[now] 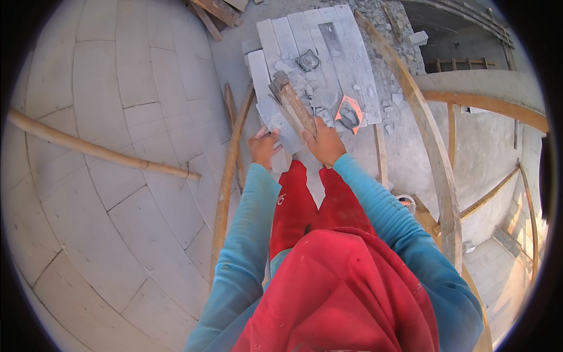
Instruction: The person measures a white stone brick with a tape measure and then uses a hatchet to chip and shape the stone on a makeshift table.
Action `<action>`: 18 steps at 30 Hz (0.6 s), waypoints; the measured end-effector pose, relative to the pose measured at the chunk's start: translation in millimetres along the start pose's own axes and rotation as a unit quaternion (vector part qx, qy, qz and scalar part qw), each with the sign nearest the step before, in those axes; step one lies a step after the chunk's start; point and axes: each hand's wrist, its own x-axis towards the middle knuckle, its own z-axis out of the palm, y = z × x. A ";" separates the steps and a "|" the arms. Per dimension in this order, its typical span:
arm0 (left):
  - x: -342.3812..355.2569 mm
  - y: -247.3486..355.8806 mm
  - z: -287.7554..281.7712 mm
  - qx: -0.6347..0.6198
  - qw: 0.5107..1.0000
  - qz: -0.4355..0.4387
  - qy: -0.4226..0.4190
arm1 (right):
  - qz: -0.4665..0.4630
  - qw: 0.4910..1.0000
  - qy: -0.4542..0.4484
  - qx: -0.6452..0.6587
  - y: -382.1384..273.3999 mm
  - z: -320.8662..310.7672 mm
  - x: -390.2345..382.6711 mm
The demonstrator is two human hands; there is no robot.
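Observation:
My right hand (325, 141) is wrapped round the thick wooden handle of a hatchet-like tool (297, 105) with a dark head; the exact kind of tool is unclear. Its head points away from me, over the upper edge of a grey block piece (277, 120). That flat, pale piece is gripped at its near left edge by my left hand (264, 146). Both lie at the near side of a platform of long white blocks (366, 64). Right of the tool sits an orange-and-dark object (350, 114), kind unclear. A round grey lump (307, 60) lies farther back among broken chips.
A block wall (117, 146) rises along the left, with a bamboo pole (105, 146) and leaning wooden poles (231, 170) by it. A long curved-looking timber (425, 123) runs down my right. Rubble (399, 35) and stacked boards (217, 12) lie beyond the platform.

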 end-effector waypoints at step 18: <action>4.8 0.0 -4.1 -0.018 1.000 0.013 0.012 | -0.045 0.996 0.072 0.001 -21.6 -13.4 8.7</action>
